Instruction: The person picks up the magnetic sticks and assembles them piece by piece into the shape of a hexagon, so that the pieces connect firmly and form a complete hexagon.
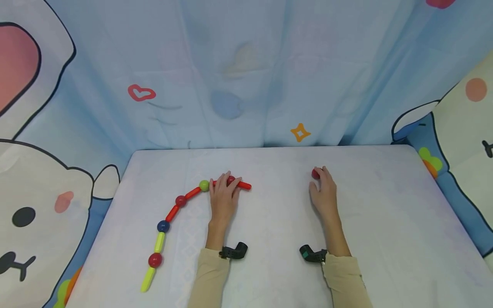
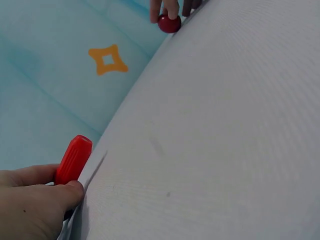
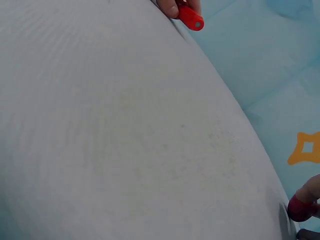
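Note:
A curved chain of plastic rods and balls (image 1: 155, 260) lies on the table, in yellow, blue, red and green. My left hand (image 1: 224, 201) is over its far end, thumb and fingers about a red ball (image 1: 231, 180). Past that ball, a red end rod (image 1: 244, 185) sticks out to the right; in the left wrist view this rod (image 2: 75, 159) shows between thumb and finger. A grey dot marks the tip of the rod (image 3: 191, 19) in the right wrist view. Well to the right, my right hand (image 1: 324, 192) holds a loose red ball (image 1: 315, 173) at its fingertips.
The table (image 1: 277, 222) has a white cloth and ends at a blue printed curtain (image 1: 254, 85) behind. Cartoon-printed fabric hangs at both sides. Each wrist wears a black camera (image 1: 313, 254).

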Available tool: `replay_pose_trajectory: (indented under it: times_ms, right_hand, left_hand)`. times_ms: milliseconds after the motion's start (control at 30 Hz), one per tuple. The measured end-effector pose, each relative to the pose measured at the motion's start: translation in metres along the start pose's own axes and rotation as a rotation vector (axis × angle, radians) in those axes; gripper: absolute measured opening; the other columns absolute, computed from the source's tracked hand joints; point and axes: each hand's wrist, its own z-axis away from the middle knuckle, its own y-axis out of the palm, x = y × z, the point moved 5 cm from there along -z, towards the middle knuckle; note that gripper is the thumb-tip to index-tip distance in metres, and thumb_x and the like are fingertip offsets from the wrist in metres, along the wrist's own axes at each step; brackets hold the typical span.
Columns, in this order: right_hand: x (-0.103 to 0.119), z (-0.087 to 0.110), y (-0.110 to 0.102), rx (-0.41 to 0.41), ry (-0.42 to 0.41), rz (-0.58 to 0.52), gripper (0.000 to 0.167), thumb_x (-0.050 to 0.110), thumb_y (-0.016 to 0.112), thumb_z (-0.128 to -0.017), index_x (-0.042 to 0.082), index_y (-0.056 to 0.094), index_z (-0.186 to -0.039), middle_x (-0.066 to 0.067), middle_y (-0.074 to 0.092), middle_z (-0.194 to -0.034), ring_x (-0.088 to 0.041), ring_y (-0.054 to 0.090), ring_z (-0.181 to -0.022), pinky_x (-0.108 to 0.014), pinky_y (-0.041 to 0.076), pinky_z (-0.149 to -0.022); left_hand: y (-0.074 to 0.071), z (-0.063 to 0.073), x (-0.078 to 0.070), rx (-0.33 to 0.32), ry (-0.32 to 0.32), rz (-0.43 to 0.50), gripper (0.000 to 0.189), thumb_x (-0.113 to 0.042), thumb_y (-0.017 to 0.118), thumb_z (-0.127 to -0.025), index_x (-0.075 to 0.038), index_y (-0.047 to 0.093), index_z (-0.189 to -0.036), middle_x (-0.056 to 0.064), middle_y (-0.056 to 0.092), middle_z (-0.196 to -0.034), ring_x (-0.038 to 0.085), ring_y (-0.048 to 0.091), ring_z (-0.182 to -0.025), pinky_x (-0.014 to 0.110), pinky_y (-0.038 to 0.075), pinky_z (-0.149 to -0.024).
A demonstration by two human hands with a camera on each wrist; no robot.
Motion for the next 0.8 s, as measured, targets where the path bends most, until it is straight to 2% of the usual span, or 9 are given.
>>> replay_pose_trajectory:
  times_ms: [133,367,467,533,700,800]
  right_hand:
    - [0.007,0.002,0.003,0.010,-0.064,0.000,0.040,-0.003,0.043,-0.094,-0.003,0.049,-0.134,-0.024,0.032,-0.153,-0.041,0.028,-0.145,-0.055,0.023,-0.118]
    - [0.015,0.006,0.010,-0.007,-0.044,0.064,0.034,0.003,0.053,-0.095,0.004,0.057,-0.128,-0.019,0.049,-0.141,-0.037,0.045,-0.131,-0.053,0.039,-0.110]
    - [0.017,0.007,0.015,-0.004,-0.041,0.014,0.034,0.008,0.057,-0.096,0.005,0.056,-0.130,-0.018,0.052,-0.138,-0.035,0.051,-0.123,-0.050,0.045,-0.105]
    - [0.017,0.007,0.019,0.011,-0.024,-0.046,0.037,0.016,0.058,-0.097,0.009,0.054,-0.133,-0.015,0.052,-0.139,-0.031,0.054,-0.118,-0.044,0.050,-0.101]
    - [0.029,0.012,0.037,0.146,-0.007,-0.224,0.047,0.033,0.057,-0.098,0.015,0.048,-0.140,-0.010,0.052,-0.140,-0.026,0.062,-0.112,-0.020,0.052,-0.091]
    - [0.042,0.018,0.053,0.253,-0.034,-0.276,0.048,0.033,0.057,-0.097,0.015,0.047,-0.141,-0.011,0.053,-0.139,-0.026,0.064,-0.111,-0.023,0.053,-0.094]
  left_hand:
    - [0.000,0.000,-0.001,0.002,0.012,0.003,0.036,-0.023,0.067,-0.092,-0.028,0.064,-0.127,0.004,0.050,-0.146,0.025,0.042,-0.138,0.058,0.018,-0.120]
    - [0.002,0.001,-0.003,0.002,0.042,0.005,0.035,-0.025,0.065,-0.093,-0.027,0.064,-0.127,0.004,0.050,-0.145,0.024,0.044,-0.136,0.057,0.020,-0.119]
    - [0.002,0.001,-0.003,0.008,0.038,0.001,0.035,-0.026,0.064,-0.093,-0.028,0.064,-0.128,0.003,0.050,-0.146,0.023,0.043,-0.136,0.056,0.019,-0.120]
    - [0.002,0.001,-0.003,0.010,0.037,0.001,0.034,-0.026,0.064,-0.093,-0.028,0.064,-0.128,0.003,0.050,-0.146,0.023,0.044,-0.136,0.056,0.019,-0.120]
    - [0.002,0.000,-0.002,0.012,0.038,0.023,0.034,-0.025,0.065,-0.093,-0.028,0.065,-0.127,0.003,0.050,-0.145,0.022,0.044,-0.136,0.056,0.019,-0.120]
    - [0.003,0.000,-0.001,0.018,0.033,0.034,0.034,-0.026,0.065,-0.093,-0.029,0.064,-0.127,0.002,0.050,-0.146,0.021,0.043,-0.137,0.055,0.018,-0.121]
